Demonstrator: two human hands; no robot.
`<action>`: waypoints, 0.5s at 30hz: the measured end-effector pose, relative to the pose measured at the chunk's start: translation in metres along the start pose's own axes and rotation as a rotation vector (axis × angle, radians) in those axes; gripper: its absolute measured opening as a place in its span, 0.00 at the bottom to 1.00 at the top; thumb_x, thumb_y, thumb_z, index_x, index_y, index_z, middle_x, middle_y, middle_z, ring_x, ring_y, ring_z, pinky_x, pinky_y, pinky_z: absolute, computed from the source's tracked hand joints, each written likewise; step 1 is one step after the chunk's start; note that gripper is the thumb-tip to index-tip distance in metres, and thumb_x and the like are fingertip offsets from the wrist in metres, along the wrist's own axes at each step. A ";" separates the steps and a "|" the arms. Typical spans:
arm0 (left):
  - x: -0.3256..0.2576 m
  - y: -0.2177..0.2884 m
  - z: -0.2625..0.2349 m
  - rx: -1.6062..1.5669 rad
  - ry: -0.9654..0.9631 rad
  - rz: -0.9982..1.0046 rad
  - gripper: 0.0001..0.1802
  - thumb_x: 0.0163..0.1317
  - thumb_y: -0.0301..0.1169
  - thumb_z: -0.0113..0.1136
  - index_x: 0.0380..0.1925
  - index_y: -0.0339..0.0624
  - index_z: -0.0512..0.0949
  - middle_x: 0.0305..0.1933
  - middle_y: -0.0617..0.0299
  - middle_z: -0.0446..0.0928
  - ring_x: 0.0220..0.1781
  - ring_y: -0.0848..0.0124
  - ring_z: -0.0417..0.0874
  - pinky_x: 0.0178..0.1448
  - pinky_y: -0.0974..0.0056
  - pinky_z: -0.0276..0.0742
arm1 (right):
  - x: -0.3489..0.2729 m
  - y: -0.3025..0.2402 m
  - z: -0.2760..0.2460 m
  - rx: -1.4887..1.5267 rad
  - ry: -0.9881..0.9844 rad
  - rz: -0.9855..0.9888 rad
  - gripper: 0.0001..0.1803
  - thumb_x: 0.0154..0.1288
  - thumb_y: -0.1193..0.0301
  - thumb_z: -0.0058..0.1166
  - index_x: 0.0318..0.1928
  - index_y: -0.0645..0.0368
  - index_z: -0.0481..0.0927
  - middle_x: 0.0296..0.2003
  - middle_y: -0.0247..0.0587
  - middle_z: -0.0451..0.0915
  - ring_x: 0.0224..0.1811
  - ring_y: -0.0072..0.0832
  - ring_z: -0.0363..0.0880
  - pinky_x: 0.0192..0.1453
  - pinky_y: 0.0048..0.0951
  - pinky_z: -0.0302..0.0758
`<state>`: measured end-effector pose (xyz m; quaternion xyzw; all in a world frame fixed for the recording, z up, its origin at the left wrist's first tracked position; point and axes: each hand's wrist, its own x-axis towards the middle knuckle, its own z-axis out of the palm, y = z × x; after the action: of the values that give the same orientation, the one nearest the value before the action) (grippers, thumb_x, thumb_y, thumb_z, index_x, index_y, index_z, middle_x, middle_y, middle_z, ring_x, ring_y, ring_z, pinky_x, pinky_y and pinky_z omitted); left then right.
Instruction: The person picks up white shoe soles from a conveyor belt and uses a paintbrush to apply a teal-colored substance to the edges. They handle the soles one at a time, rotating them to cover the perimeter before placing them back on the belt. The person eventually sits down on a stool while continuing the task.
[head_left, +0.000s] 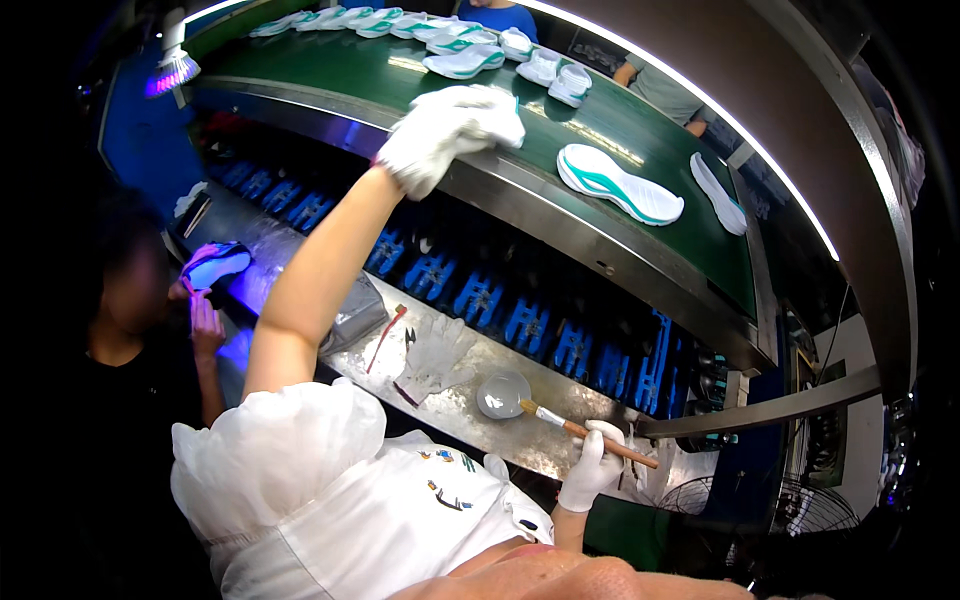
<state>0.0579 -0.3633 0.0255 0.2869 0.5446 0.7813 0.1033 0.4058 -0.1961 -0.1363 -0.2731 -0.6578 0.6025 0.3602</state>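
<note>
Green belt up top, white-and-teal soles along it; left hand over its near edge, finger grip impossible to tell; right hand's fingers pinch a brush, bristles at the bowl's rim.

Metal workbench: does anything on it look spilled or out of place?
Pale smears mottle the metal workbench near the bowl, perhaps spilled residue. A grey glove lies loose there, unworn. The bowl itself looks upright.
</note>
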 end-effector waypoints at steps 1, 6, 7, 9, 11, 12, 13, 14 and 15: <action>-0.002 -0.004 -0.013 -0.228 0.156 0.012 0.23 0.60 0.38 0.50 0.48 0.30 0.70 0.50 0.45 0.71 0.59 0.58 0.68 0.58 0.55 0.70 | 0.001 -0.001 0.006 0.005 -0.027 -0.031 0.07 0.59 0.76 0.48 0.37 0.66 0.75 0.35 0.38 0.74 0.29 0.21 0.74 0.34 0.20 0.75; -0.001 -0.016 -0.034 -0.999 0.113 -0.348 0.46 0.57 0.66 0.36 0.59 0.35 0.58 0.63 0.48 0.60 0.61 0.52 0.66 0.69 0.49 0.50 | 0.007 -0.003 0.026 0.025 -0.053 -0.070 0.07 0.61 0.71 0.48 0.36 0.61 0.74 0.27 0.32 0.73 0.23 0.14 0.70 0.25 0.13 0.63; 0.008 -0.024 -0.026 -1.096 0.170 -0.355 0.45 0.57 0.67 0.33 0.57 0.36 0.61 0.60 0.49 0.63 0.56 0.51 0.70 0.67 0.48 0.54 | 0.007 -0.006 0.029 0.026 -0.034 -0.084 0.07 0.61 0.71 0.48 0.36 0.60 0.73 0.26 0.32 0.73 0.23 0.13 0.70 0.25 0.13 0.62; 0.026 -0.046 -0.025 -1.209 0.103 -0.313 0.43 0.58 0.68 0.28 0.54 0.39 0.66 0.54 0.50 0.68 0.45 0.50 0.76 0.60 0.46 0.62 | 0.006 -0.009 0.031 0.017 -0.050 -0.083 0.07 0.61 0.71 0.48 0.36 0.60 0.73 0.26 0.31 0.73 0.23 0.13 0.69 0.25 0.13 0.62; 0.031 -0.056 -0.029 -1.275 -0.011 -0.313 0.43 0.58 0.68 0.24 0.49 0.42 0.70 0.49 0.50 0.72 0.44 0.48 0.75 0.49 0.45 0.70 | 0.005 -0.006 0.032 0.035 -0.068 -0.059 0.07 0.61 0.70 0.48 0.36 0.60 0.73 0.24 0.31 0.73 0.21 0.12 0.68 0.24 0.12 0.61; 0.033 -0.060 -0.022 -1.321 -0.014 -0.351 0.42 0.58 0.67 0.23 0.49 0.45 0.70 0.49 0.49 0.72 0.48 0.47 0.73 0.50 0.43 0.70 | 0.005 -0.005 0.031 0.025 -0.062 -0.058 0.07 0.61 0.70 0.48 0.36 0.60 0.73 0.24 0.31 0.73 0.21 0.12 0.68 0.24 0.12 0.61; 0.036 -0.064 -0.017 -1.351 0.007 -0.323 0.40 0.59 0.66 0.23 0.49 0.46 0.70 0.48 0.50 0.72 0.49 0.47 0.72 0.51 0.43 0.70 | 0.005 -0.004 0.029 0.026 -0.059 -0.051 0.07 0.61 0.70 0.48 0.36 0.60 0.73 0.24 0.31 0.73 0.21 0.12 0.67 0.23 0.12 0.60; 0.037 -0.066 -0.013 -1.377 0.032 -0.297 0.39 0.60 0.65 0.23 0.49 0.47 0.71 0.48 0.50 0.72 0.50 0.47 0.71 0.53 0.42 0.69 | 0.003 -0.003 0.028 0.030 -0.056 -0.040 0.07 0.61 0.70 0.48 0.36 0.60 0.73 0.23 0.31 0.73 0.21 0.11 0.67 0.23 0.11 0.59; 0.036 -0.068 -0.011 -1.382 0.036 -0.304 0.39 0.60 0.65 0.23 0.49 0.47 0.71 0.48 0.50 0.72 0.50 0.47 0.71 0.53 0.42 0.69 | 0.002 -0.001 0.027 0.022 -0.053 -0.035 0.07 0.61 0.70 0.48 0.36 0.60 0.73 0.23 0.31 0.73 0.21 0.11 0.67 0.23 0.11 0.59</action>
<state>0.0122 -0.3283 -0.0270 0.0632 -0.0404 0.9297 0.3607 0.3830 -0.2101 -0.1356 -0.2415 -0.6649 0.6105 0.3562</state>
